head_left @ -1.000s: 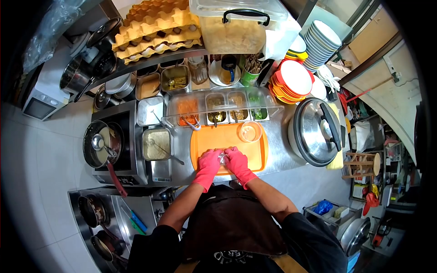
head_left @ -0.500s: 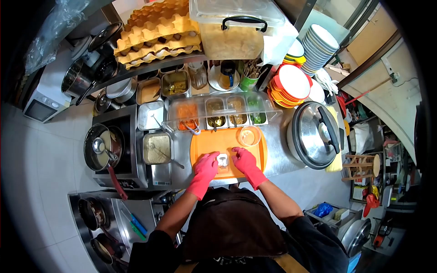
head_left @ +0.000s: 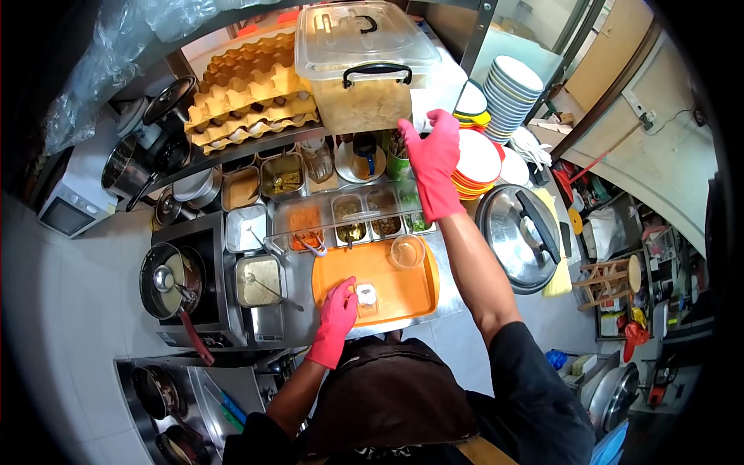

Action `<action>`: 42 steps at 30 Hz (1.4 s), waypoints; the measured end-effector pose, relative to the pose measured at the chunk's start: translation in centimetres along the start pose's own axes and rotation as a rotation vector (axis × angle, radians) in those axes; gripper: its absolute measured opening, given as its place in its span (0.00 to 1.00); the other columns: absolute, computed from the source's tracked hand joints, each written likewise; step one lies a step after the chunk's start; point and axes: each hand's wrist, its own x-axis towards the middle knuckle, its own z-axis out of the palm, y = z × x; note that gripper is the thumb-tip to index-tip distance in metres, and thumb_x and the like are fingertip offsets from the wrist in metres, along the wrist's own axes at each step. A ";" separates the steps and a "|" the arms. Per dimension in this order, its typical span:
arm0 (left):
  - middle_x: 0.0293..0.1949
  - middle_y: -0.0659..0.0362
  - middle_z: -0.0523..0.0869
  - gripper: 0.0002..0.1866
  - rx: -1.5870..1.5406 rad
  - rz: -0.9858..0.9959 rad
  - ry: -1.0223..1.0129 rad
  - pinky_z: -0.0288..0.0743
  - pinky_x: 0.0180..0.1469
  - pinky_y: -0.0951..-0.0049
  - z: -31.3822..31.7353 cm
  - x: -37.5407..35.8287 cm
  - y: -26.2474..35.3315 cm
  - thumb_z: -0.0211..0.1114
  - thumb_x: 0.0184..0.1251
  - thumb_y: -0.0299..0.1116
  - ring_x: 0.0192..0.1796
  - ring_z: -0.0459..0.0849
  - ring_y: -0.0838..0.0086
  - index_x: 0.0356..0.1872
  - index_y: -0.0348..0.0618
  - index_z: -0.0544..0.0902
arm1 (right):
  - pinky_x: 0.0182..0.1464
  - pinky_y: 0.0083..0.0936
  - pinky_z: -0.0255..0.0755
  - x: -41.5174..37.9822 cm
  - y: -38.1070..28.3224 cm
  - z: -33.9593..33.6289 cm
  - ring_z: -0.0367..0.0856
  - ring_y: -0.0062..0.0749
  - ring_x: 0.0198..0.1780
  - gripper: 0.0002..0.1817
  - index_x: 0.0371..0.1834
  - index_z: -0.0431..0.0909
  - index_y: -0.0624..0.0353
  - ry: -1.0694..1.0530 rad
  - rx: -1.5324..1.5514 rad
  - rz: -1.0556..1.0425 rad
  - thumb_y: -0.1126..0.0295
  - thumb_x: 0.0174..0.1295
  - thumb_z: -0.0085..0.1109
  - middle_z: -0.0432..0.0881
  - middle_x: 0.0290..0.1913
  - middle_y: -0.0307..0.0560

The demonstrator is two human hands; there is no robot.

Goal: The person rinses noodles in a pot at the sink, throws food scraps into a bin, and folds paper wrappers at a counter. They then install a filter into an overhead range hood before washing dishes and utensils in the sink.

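My left hand [head_left: 339,314], in a pink rubber glove, rests at the left edge of an orange tray [head_left: 403,287], fingers loosely apart. Just right of its fingertips sits a small white object [head_left: 366,294]; its kind is too small to make out. A clear round plastic bowl [head_left: 408,252] stands at the tray's far right. My right hand [head_left: 435,159], gloved alike, is raised over the counter's back, thumb and fingers apart. Near its fingertips hangs a white sheet [head_left: 421,108] under the shelf corner, beside a green can of utensils [head_left: 399,165].
Behind the tray, a clear cover [head_left: 349,215] stands over several topping pans. A large lidded pot [head_left: 518,240] and stacked plates [head_left: 474,159] are at right. Left are a batter pan [head_left: 265,280] and a frying pan [head_left: 172,279] on a cooktop. Egg trays [head_left: 252,93] and a plastic bin [head_left: 364,70] fill the shelf.
My right hand has left the tray and reached up and forward to the shelf corner. My left hand stays beside the small white object, lower and slightly apart. The view has shifted.
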 end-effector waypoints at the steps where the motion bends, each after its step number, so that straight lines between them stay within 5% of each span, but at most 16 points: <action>1: 0.44 0.58 0.85 0.21 -0.014 -0.012 -0.020 0.79 0.50 0.68 0.0 -0.1 0.3 0.63 0.69 0.34 0.41 0.84 0.67 0.63 0.52 0.82 | 0.46 0.42 0.76 0.3 0.7 0.7 0.81 0.53 0.42 0.20 0.42 0.80 0.61 -0.108 -0.012 0.061 0.61 0.53 0.75 0.82 0.39 0.52; 6: 0.52 0.57 0.86 0.22 -0.463 -0.061 -0.179 0.79 0.55 0.67 -0.8 0.6 2.5 0.63 0.73 0.37 0.51 0.85 0.73 0.64 0.40 0.79 | 0.48 0.35 0.77 -5.3 1.2 -4.9 0.84 0.45 0.43 0.09 0.42 0.82 0.62 -0.195 0.334 -0.187 0.75 0.58 0.65 0.85 0.41 0.51; 10: 0.70 0.51 0.74 0.40 -0.779 -0.014 -0.508 0.64 0.73 0.68 -1.2 1.0 4.1 0.58 0.76 0.58 0.71 0.72 0.70 0.75 0.35 0.65 | 0.50 0.25 0.76 -13.9 0.6 -11.7 0.83 0.24 0.46 0.16 0.53 0.84 0.63 -0.633 1.007 0.576 0.80 0.61 0.61 0.87 0.46 0.39; 11: 0.78 0.51 0.63 0.49 -0.992 -0.023 -0.667 0.50 0.81 0.64 -0.6 0.8 3.6 0.53 0.72 0.67 0.80 0.59 0.68 0.79 0.35 0.57 | 0.51 0.24 0.76 -16.0 1.2 -12.2 0.84 0.24 0.46 0.16 0.54 0.84 0.62 -0.667 1.120 0.776 0.79 0.62 0.63 0.87 0.47 0.39; 14: 0.79 0.52 0.59 0.49 -1.346 -0.100 -0.760 0.46 0.82 0.62 1.2 0.0 4.1 0.54 0.72 0.67 0.82 0.54 0.66 0.80 0.37 0.54 | 0.50 0.22 0.77 -20.8 2.1 -14.0 0.84 0.23 0.46 0.17 0.57 0.83 0.62 -0.819 1.204 1.215 0.74 0.64 0.66 0.88 0.48 0.39; 15: 0.73 0.50 0.70 0.42 -1.364 -0.093 -0.576 0.62 0.76 0.64 2.2 -0.1 4.0 0.53 0.76 0.63 0.74 0.70 0.64 0.76 0.37 0.63 | 0.50 0.22 0.78 -22.0 2.3 -14.7 0.85 0.22 0.47 0.17 0.57 0.83 0.62 -0.881 1.131 1.195 0.73 0.66 0.66 0.88 0.47 0.39; 18: 0.64 0.50 0.80 0.33 -1.458 -0.389 -0.444 0.75 0.67 0.59 1.4 0.0 4.9 0.59 0.77 0.53 0.64 0.81 0.61 0.71 0.38 0.69 | 0.49 0.31 0.83 -23.6 2.3 -17.1 0.88 0.32 0.43 0.14 0.53 0.84 0.64 -1.064 1.021 1.415 0.72 0.66 0.66 0.89 0.44 0.46; 19: 0.55 0.52 0.86 0.24 -1.476 -0.516 -0.386 0.82 0.58 0.57 2.3 0.6 3.2 0.61 0.76 0.43 0.55 0.87 0.60 0.65 0.37 0.75 | 0.45 0.26 0.82 -24.5 2.8 -17.5 0.88 0.29 0.40 0.15 0.54 0.84 0.64 -1.118 1.007 1.383 0.71 0.66 0.66 0.89 0.43 0.46; 24: 0.52 0.54 0.87 0.17 -1.331 -0.400 -0.186 0.82 0.56 0.62 1.9 1.9 1.7 0.58 0.76 0.35 0.53 0.87 0.63 0.59 0.36 0.80 | 0.38 0.17 0.80 -27.7 6.1 -17.9 0.88 0.25 0.37 0.16 0.55 0.83 0.64 -1.296 0.926 1.342 0.69 0.67 0.66 0.90 0.42 0.46; 25: 0.51 0.54 0.87 0.17 -1.233 -0.321 -0.103 0.82 0.55 0.62 2.0 2.0 1.3 0.57 0.76 0.35 0.51 0.87 0.64 0.59 0.36 0.80 | 0.49 0.22 0.81 -26.1 6.2 -18.1 0.88 0.31 0.49 0.26 0.66 0.75 0.66 -1.404 0.868 1.296 0.66 0.68 0.66 0.86 0.54 0.51; 28: 0.45 0.57 0.86 0.17 -1.233 -0.308 0.090 0.82 0.48 0.65 2.1 2.6 0.6 0.56 0.77 0.34 0.43 0.86 0.67 0.59 0.37 0.80 | 0.66 0.29 0.73 -25.6 6.4 -17.7 0.78 0.38 0.67 0.40 0.79 0.59 0.63 -1.140 0.873 1.075 0.62 0.68 0.68 0.75 0.69 0.58; 29: 0.43 0.58 0.86 0.17 -1.282 -0.342 0.141 0.82 0.46 0.67 2.0 2.7 0.7 0.56 0.77 0.34 0.40 0.85 0.69 0.59 0.37 0.80 | 0.76 0.35 0.59 -23.5 5.0 -18.0 0.63 0.41 0.78 0.51 0.84 0.41 0.58 -1.192 0.855 0.964 0.55 0.68 0.67 0.62 0.78 0.57; 33: 0.36 0.60 0.82 0.19 -1.454 -0.264 -0.039 0.77 0.38 0.70 1.8 1.8 1.2 0.56 0.78 0.37 0.34 0.80 0.73 0.62 0.38 0.78 | 0.77 0.34 0.57 -22.5 1.5 -15.7 0.61 0.46 0.79 0.61 0.84 0.32 0.60 -1.405 0.652 0.716 0.40 0.64 0.65 0.59 0.81 0.48; 36: 0.36 0.58 0.81 0.23 -1.677 -0.234 -0.154 0.76 0.37 0.67 2.1 1.9 1.4 0.53 0.80 0.42 0.35 0.80 0.72 0.67 0.37 0.72 | 0.72 0.32 0.62 -27.2 1.1 -12.3 0.67 0.44 0.75 0.65 0.84 0.33 0.63 -1.566 0.588 0.678 0.38 0.60 0.67 0.65 0.77 0.56; 37: 0.37 0.57 0.82 0.25 -1.700 -0.276 -0.154 0.78 0.39 0.65 1.9 2.0 1.5 0.51 0.81 0.45 0.36 0.81 0.70 0.68 0.38 0.72 | 0.64 0.31 0.71 -28.0 0.0 -12.1 0.78 0.40 0.64 0.52 0.81 0.54 0.65 -1.425 0.566 0.636 0.42 0.65 0.65 0.77 0.65 0.56; 42: 0.57 0.54 0.83 0.37 -1.400 -0.329 -0.104 0.74 0.64 0.63 0.9 0.8 1.4 0.43 0.80 0.64 0.60 0.81 0.65 0.71 0.42 0.70 | 0.43 0.30 0.77 -28.4 0.7 -11.8 0.86 0.29 0.38 0.25 0.55 0.84 0.65 -1.313 0.488 0.899 0.52 0.72 0.59 0.88 0.37 0.46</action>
